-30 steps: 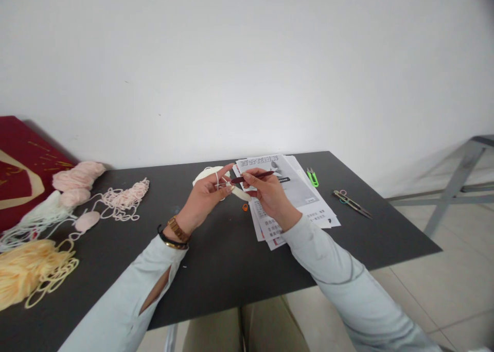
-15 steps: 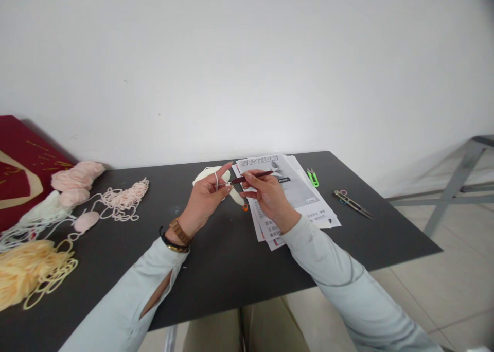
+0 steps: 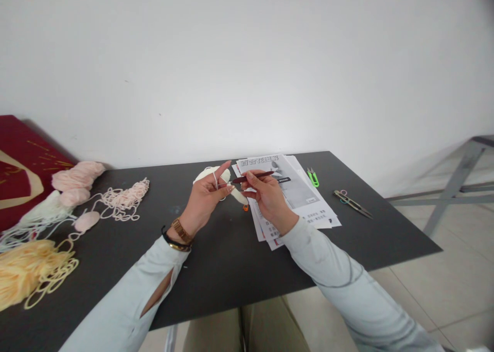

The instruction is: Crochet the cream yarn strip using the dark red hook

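Note:
My left hand (image 3: 206,197) pinches a small cream crochet piece (image 3: 240,196) between thumb and fingers. White yarn loops round its raised index finger. An orange stitch marker (image 3: 246,207) hangs from the piece's lower end. In my right hand (image 3: 268,195) is a dark red crochet hook (image 3: 252,177), held like a pen, its tip pointing left at the yarn by my left thumb. A ball of cream yarn (image 3: 204,174) lies on the table behind my left hand, partly hidden by it.
Printed sheets (image 3: 304,192) lie under and beyond my right hand. Green thread snips (image 3: 313,177) and metal scissors (image 3: 353,204) are to the right. Pink yarn (image 3: 127,197), yellow yarn (image 3: 31,269) and a dark red bag (image 3: 23,172) occupy the left side of the black table (image 3: 231,269).
Both hands stay in nearly the same place. The crochet hook and the crochet piece have shifted only slightly.

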The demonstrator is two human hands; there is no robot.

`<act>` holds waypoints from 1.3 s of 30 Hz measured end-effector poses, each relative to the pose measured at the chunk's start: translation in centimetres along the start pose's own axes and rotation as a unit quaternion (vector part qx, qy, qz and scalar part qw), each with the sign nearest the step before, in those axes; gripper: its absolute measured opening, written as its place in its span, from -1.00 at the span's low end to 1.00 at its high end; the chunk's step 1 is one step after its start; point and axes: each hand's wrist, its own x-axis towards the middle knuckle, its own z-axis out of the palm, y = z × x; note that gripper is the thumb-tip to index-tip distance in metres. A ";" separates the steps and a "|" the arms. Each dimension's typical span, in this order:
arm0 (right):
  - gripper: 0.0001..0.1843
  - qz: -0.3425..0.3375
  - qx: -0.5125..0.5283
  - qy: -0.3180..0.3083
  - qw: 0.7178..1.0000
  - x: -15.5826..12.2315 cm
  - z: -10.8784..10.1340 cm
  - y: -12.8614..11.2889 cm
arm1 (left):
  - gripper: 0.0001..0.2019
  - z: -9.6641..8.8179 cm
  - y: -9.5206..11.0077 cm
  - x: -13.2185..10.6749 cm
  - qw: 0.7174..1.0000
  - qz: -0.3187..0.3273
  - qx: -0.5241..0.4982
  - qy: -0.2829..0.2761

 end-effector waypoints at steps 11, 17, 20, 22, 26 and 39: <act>-0.59 0.004 -0.005 -0.019 1.000 0.1 -0.2 0.0 | -0.41 0.1 0.5 -0.1 0.999 -0.032 -0.018 -0.001; -0.57 0.021 -0.016 -0.010 1.000 0.0 -0.1 -0.1 | -0.44 0.3 0.7 -0.2 1.000 -0.017 -0.019 -0.003; -0.56 0.025 -0.018 -0.012 0.999 -0.1 -0.1 -0.1 | -0.40 0.2 0.7 -0.1 0.999 -0.016 -0.036 -0.008; -0.56 0.031 -0.025 -0.013 0.999 0.0 -0.2 -0.1 | -0.36 0.1 0.6 -0.1 0.999 -0.018 -0.035 -0.012; -0.57 0.043 -0.028 -0.019 0.998 0.1 -0.2 0.0 | -0.39 -0.2 0.3 0.0 0.999 -0.028 -0.021 -0.025; -0.59 0.027 -0.002 -0.034 0.999 -0.5 0.3 -0.1 | -0.39 0.0 1.0 -0.3 0.998 -0.024 -0.055 -0.034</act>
